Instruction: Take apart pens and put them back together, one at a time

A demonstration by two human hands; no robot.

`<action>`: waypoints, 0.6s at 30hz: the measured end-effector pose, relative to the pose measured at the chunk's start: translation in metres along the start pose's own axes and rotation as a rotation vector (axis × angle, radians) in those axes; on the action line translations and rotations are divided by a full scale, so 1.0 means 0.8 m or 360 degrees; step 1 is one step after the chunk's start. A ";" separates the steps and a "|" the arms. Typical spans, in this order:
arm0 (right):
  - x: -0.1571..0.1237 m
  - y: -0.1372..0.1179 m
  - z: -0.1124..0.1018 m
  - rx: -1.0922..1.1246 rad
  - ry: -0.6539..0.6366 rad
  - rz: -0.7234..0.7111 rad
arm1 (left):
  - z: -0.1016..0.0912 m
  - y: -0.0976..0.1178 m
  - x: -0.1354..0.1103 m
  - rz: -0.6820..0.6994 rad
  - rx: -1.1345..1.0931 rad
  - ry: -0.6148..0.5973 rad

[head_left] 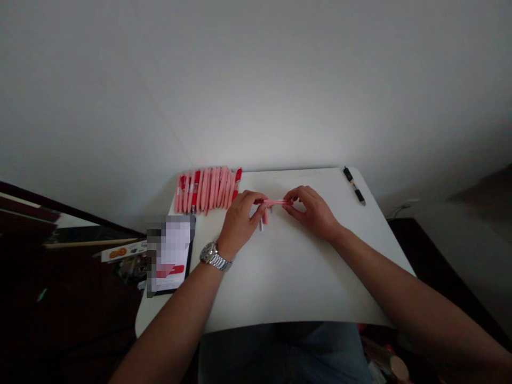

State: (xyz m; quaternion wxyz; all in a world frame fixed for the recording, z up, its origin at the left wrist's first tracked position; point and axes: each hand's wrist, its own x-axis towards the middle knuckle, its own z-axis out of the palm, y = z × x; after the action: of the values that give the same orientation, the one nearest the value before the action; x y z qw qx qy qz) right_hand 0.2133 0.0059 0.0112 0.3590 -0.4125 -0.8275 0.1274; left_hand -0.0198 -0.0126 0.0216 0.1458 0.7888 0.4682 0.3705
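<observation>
My left hand [241, 217] and my right hand [311, 209] meet over the middle of the white table [288, 277]. Between them they pinch a pink pen [277, 202], held level, one hand at each end. Small pen parts [263, 218], one pink and one thin and pale, hang or lie just under my left fingers. A silver watch [215, 256] is on my left wrist. A row of several pink and red pens [208, 189] lies at the table's far left edge, close to my left hand.
A black pen [354, 185] lies at the table's far right corner. A phone or card with a blurred face [170, 255] rests on the near left edge. Dark furniture and clutter stand left of the table; a white wall is behind.
</observation>
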 end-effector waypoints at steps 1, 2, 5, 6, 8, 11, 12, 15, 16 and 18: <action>0.000 0.000 0.000 0.0003 -0.0005 -0.0001 | 0.000 0.000 0.000 0.0001 0.0002 -0.0005; 0.000 -0.001 0.000 0.0010 -0.0008 -0.0006 | 0.000 0.001 0.000 0.0003 0.0002 -0.0010; 0.000 -0.002 0.000 0.0049 -0.0009 -0.0020 | -0.002 0.004 0.001 0.0025 -0.0007 -0.0010; 0.000 -0.003 0.000 0.0060 -0.0012 -0.0025 | -0.002 0.005 0.001 0.0033 -0.0012 -0.0009; 0.000 -0.004 0.000 0.0070 -0.0025 -0.0045 | -0.002 0.006 0.002 0.0041 -0.0023 -0.0008; 0.001 -0.006 -0.001 0.0074 -0.0043 -0.0085 | -0.001 0.006 0.001 0.0036 -0.0017 -0.0020; 0.001 -0.007 -0.001 0.0076 -0.0046 -0.0090 | -0.001 0.006 0.001 0.0037 -0.0010 -0.0022; 0.001 -0.007 -0.001 0.0080 -0.0046 -0.0074 | 0.000 0.003 0.000 0.0047 0.0021 -0.0018; 0.001 -0.006 -0.001 0.0074 -0.0041 -0.0057 | 0.001 0.002 0.000 0.0050 0.0033 -0.0013; 0.001 -0.005 0.000 0.0062 -0.0020 -0.0013 | 0.000 0.000 0.000 0.0045 0.0060 0.0011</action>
State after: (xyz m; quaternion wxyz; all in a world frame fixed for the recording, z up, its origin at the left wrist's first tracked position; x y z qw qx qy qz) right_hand 0.2107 0.0038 0.0135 0.3622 -0.4013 -0.8288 0.1446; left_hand -0.0196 -0.0122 0.0214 0.1240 0.7967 0.4643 0.3664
